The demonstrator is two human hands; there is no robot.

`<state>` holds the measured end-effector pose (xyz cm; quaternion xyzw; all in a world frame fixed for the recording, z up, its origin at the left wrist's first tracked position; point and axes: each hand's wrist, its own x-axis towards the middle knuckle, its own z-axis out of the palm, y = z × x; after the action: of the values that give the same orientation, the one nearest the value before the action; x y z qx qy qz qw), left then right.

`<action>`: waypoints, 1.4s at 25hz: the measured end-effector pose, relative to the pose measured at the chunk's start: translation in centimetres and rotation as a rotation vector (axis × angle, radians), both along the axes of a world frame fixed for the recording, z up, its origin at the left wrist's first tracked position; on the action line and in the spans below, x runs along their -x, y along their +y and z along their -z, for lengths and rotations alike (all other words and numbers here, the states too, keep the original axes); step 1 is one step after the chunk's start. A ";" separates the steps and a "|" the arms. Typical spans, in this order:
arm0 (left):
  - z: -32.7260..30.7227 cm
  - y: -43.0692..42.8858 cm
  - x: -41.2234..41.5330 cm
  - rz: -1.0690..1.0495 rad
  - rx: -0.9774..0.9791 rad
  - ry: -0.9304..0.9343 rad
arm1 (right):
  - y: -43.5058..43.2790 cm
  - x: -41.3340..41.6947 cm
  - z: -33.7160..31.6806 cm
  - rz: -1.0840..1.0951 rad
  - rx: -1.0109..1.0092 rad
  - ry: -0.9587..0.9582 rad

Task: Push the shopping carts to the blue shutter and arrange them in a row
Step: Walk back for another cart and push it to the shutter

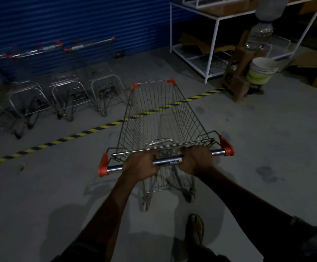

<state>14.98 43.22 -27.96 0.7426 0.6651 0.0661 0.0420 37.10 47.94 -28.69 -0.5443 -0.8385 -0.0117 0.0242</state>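
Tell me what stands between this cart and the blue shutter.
Nothing visible: between the cart and the shutter lies only flat striped floor tape, right of the parked carts.

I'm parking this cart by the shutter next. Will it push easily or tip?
The cart probably rolls easily: it is empty and the floor looks smooth. With the left hand and right hand gripping the handle, it should steer steadily.
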 end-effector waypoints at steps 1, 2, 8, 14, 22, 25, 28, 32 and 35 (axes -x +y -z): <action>0.0 1.9 0.0 -0.011 -0.002 0.046 | 2.0 -0.1 -0.1 -0.020 -0.019 0.003; 0.0 3.8 -0.2 -0.016 -0.006 0.087 | 3.9 -0.2 -0.2 -0.027 -0.036 0.009; 0.6 15.8 -0.8 -0.075 -0.071 0.180 | 16.0 -0.7 -0.1 -0.082 -0.123 0.020; 0.3 26.4 -0.8 -0.101 -0.065 0.198 | 26.8 -0.6 -0.4 -0.085 -0.119 -0.019; 0.4 42.0 1.0 -0.098 -0.024 0.107 | 42.5 1.0 -0.1 -0.078 -0.182 -0.032; 0.5 48.1 2.1 -0.083 -0.051 0.100 | 48.8 2.0 0.2 -0.037 -0.133 0.032; 0.4 54.1 3.1 -0.048 -0.050 0.073 | 55.0 2.8 0.0 -0.088 -0.136 0.064; 0.9 61.9 4.3 0.005 -0.051 -0.037 | 62.9 3.7 -0.4 -0.152 -0.080 0.026; 1.6 67.6 5.4 0.069 -0.088 -0.064 | 68.4 4.0 0.9 -0.218 -0.074 0.068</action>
<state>9.58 110.86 -29.56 0.7639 0.6337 0.1175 0.0327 33.11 116.32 -29.54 -0.4489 -0.8903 -0.0216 0.0736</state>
